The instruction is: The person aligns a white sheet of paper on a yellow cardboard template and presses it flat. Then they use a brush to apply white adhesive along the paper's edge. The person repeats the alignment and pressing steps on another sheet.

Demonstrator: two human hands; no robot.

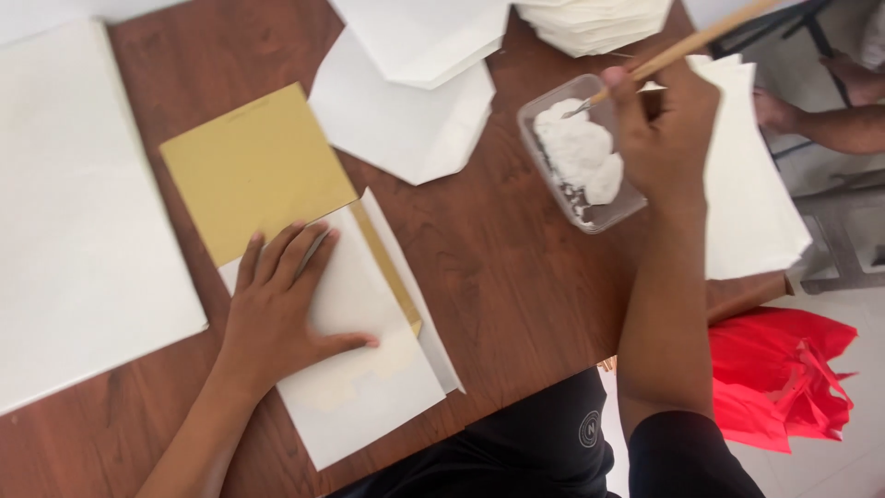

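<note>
White folded sheet (369, 369) lay near table (516, 277) edge, left of centre, over gold card (253, 166). Left hand (281, 309) pressed flat on sheet, fingers spread wide. Right hand (664, 129), farther right, fingers closed around wooden brush (687, 46), tip dipped in clear tub (576, 157) of white paste. Envelopes (406, 120) lay beyond. Big white paper stack (83, 212) at far left. Red bag (784, 378) on floor, right.

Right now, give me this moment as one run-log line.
left hand: flat on white folded sheet over gold card | right hand: holds brush, tip in clear tub of white paste | surface: wooden table
</note>
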